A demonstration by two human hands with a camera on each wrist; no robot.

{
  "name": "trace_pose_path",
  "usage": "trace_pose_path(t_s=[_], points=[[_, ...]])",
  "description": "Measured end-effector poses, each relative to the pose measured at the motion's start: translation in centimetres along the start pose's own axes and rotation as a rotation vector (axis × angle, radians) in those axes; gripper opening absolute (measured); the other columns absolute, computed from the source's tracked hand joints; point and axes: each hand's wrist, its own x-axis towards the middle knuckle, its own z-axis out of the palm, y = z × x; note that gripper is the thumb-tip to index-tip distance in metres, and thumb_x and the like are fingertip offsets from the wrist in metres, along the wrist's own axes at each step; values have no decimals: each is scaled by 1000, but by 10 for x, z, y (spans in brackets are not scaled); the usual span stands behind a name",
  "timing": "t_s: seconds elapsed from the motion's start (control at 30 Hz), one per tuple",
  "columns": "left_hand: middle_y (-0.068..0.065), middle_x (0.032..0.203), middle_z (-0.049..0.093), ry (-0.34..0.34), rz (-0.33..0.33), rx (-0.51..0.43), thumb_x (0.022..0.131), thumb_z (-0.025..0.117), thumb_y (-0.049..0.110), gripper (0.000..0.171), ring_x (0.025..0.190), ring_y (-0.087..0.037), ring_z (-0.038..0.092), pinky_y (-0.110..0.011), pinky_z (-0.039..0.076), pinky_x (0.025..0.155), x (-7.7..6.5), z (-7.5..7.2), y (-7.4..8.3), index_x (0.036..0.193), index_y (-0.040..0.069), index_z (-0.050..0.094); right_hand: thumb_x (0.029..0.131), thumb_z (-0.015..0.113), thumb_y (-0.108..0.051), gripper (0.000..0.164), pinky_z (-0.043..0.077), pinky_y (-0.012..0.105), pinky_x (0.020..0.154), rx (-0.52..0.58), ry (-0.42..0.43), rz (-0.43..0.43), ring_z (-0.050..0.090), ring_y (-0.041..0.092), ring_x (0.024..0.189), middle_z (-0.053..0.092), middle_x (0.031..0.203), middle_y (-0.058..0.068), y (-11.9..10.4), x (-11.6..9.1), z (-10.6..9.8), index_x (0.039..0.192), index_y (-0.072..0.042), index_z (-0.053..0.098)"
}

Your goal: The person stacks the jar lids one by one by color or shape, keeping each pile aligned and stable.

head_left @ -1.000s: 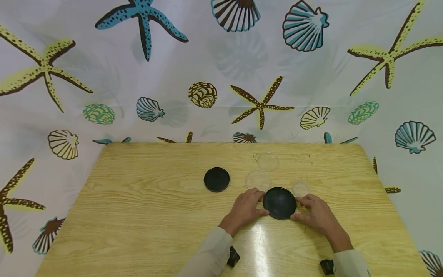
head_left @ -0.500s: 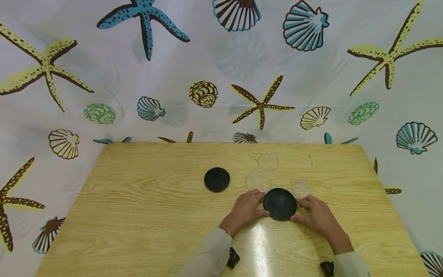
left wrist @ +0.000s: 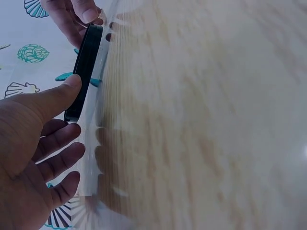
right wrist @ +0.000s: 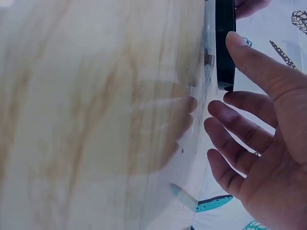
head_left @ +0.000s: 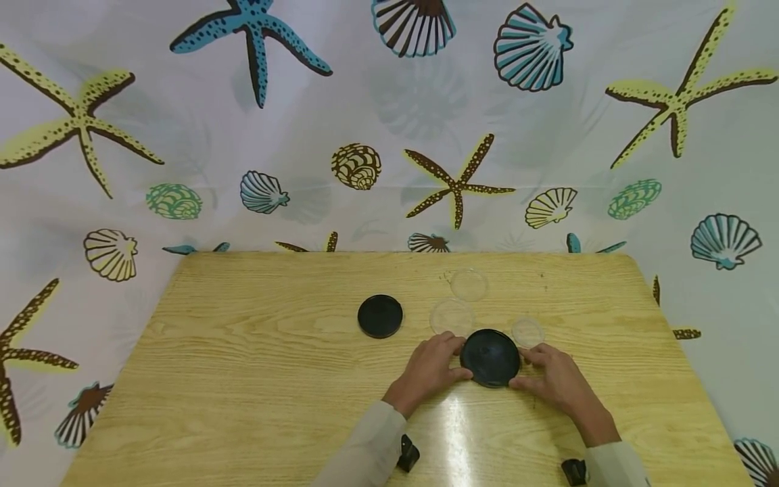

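Observation:
Both hands hold a black round shallow dish (head_left: 490, 358) at its opposite sides. My left hand (head_left: 428, 366) grips the left rim between thumb and forefinger. My right hand (head_left: 558, 379) has its thumb and forefinger on the right rim. Seen edge-on in the left wrist view, the dish (left wrist: 85, 72) has a low dark side wall under the thumb, and the other fingers are spread loosely below. In the right wrist view, the thumb presses the side of the dish (right wrist: 224, 57). Whether it touches the table cannot be told.
A second black round dish (head_left: 380, 316) lies left of the hands on the wooden table (head_left: 243, 379). Three clear round discs lie behind the held dish: one near the back (head_left: 469, 285), a larger one (head_left: 452, 316) and a smaller one (head_left: 527, 332). A patterned curtain (head_left: 365, 101) hangs behind.

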Motion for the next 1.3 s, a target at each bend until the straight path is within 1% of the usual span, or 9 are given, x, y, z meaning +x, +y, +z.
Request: trace_pose_path(t_s=[0.2, 0.4, 0.6, 0.83, 1.1, 1.3], points=[[3, 101, 62, -7, -9, -9, 80, 74, 41, 51, 89, -10, 59, -25, 48, 76, -2, -3, 0, 121, 15, 61, 74, 79, -35, 60, 51, 41, 74, -10, 5, 1, 64, 26, 88, 66, 100, 9, -3, 0, -1, 120, 0, 64], [2, 103, 63, -14, -19, 7, 80, 74, 42, 53, 92, -11, 60, -27, 49, 80, -3, -8, -2, 124, 14, 61, 74, 79, -34, 61, 52, 41, 75, -7, 8, -6, 64, 25, 89, 66, 101, 9, -7, 1, -1, 122, -1, 63], [2, 103, 63, 5, -26, 6, 79, 74, 42, 54, 92, -12, 61, -28, 50, 80, -6, -11, -5, 124, 13, 61, 73, 80, -34, 61, 52, 41, 74, -7, 18, -22, 64, 25, 89, 67, 101, 9, -12, 4, -1, 122, -2, 63], [2, 104, 63, 15, -46, -6, 79, 75, 42, 54, 95, -13, 61, -31, 49, 82, -9, -17, -5, 124, 16, 61, 74, 79, -33, 61, 52, 44, 80, 12, 19, -28, 65, 27, 94, 66, 105, 10, -16, 6, -1, 123, -2, 63], [3, 105, 63, 13, -55, -5, 78, 75, 42, 54, 96, -14, 61, -33, 49, 80, -14, -22, -9, 124, 16, 61, 75, 79, -34, 60, 52, 43, 79, 47, -3, -25, 64, 28, 95, 66, 108, 11, -21, 9, -1, 124, -3, 63], [1, 104, 64, 27, -45, -21, 78, 75, 41, 54, 94, -14, 62, -30, 49, 78, -18, -28, -10, 124, 15, 61, 75, 78, -35, 60, 53, 40, 76, 31, -6, -44, 65, 25, 92, 66, 105, 9, -25, 10, 0, 122, -2, 63]])
